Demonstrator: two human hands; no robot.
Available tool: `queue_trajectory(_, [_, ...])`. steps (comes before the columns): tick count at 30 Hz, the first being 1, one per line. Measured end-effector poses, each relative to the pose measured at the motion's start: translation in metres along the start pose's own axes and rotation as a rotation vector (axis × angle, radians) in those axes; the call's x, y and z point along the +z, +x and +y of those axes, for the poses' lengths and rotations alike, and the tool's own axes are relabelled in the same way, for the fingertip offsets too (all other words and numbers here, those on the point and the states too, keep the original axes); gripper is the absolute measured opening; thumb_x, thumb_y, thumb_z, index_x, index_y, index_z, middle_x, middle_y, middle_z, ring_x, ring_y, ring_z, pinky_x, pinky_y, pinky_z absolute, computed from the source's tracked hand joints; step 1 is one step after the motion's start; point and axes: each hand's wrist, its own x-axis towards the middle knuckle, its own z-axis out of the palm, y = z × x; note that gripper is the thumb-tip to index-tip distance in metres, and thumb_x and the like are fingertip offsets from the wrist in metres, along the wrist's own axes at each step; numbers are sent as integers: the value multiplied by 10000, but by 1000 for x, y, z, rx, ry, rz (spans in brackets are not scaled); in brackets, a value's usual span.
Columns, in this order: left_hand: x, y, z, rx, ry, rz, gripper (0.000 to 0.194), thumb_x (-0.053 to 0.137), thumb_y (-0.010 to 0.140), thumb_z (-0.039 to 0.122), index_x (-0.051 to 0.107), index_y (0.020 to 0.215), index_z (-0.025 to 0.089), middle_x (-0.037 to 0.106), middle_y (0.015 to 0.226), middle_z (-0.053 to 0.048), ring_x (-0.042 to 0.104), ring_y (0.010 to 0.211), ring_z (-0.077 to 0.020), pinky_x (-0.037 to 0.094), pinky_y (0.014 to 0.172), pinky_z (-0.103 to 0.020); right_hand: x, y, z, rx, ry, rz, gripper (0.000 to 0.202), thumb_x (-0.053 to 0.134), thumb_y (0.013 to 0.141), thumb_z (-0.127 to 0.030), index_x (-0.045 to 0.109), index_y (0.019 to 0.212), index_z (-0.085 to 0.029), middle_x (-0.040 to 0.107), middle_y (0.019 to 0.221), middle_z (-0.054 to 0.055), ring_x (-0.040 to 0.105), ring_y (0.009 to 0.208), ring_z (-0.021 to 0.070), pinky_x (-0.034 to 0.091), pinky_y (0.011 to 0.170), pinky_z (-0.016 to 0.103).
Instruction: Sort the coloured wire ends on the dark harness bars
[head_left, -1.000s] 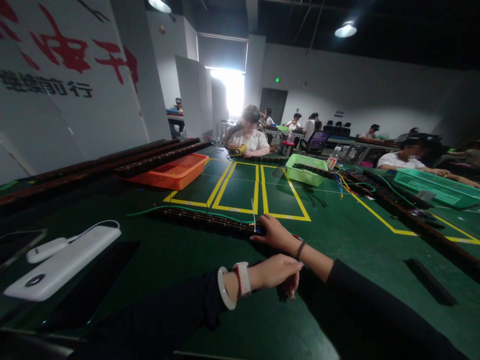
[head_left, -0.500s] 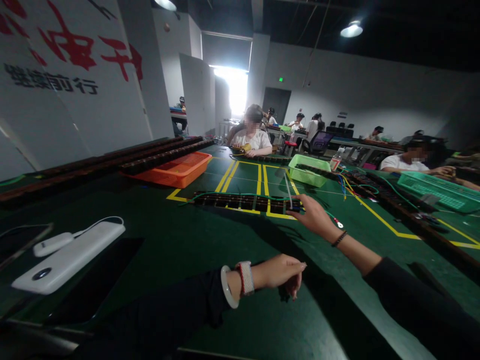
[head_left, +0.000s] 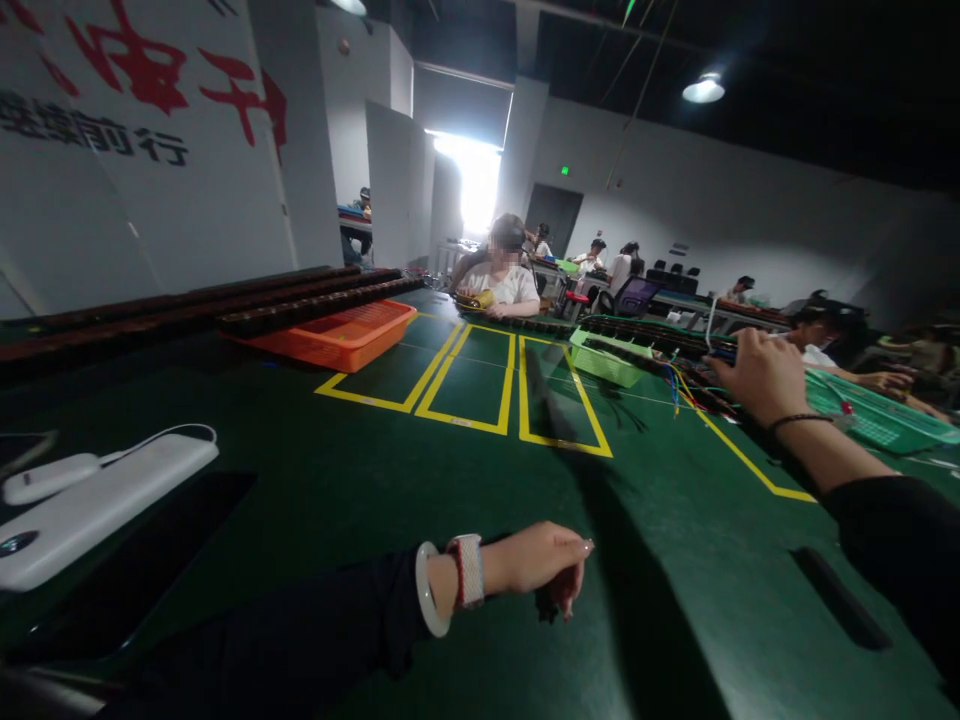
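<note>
My right hand (head_left: 761, 375) is raised at the right, its fingers closed on the near end of a dark, banded wire harness (head_left: 649, 333). A green wire runs along this harness, and a white cable tie (head_left: 711, 322) stands up from it beside my fingers. The harness reaches left, above the light green basket (head_left: 611, 362). Low over the table's middle, my left hand (head_left: 536, 560) is closed with its fingers curled down. Something small and dark shows under those fingers; I cannot make out what it is.
Yellow tape outlines (head_left: 465, 422) mark the green table (head_left: 337, 470). An orange basket (head_left: 352, 345) and long dark strips (head_left: 172, 305) lie at the left, near a white power bank (head_left: 127, 500). A teal basket (head_left: 874, 415) stands right. A co-worker (head_left: 506, 280) sits opposite.
My right hand has lifted the harness off the taped area and carried it right and away from me. My left hand stays closed, nearly in place. The view has shifted slightly.
</note>
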Motion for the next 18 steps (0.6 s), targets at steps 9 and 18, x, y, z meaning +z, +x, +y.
queue_trajectory(9, [-5,11,-13,11,-66,-15,434,362,905,403,518,610,126,530,503,-5,543,470,-105,419,541,-245,66,22,-54,302,118,-56,474,628,803,-308,472,1112,15,553,1039,287,496,1025,361,353,827,419])
queue_trajectory(18, [-6,16,-15,20,-114,-32,463,406,879,460,520,568,137,533,491,-6,527,431,-100,423,532,-244,127,23,-98,352,333,-285,556,625,756,-243,396,1199,1,485,1138,297,523,1031,359,415,812,413])
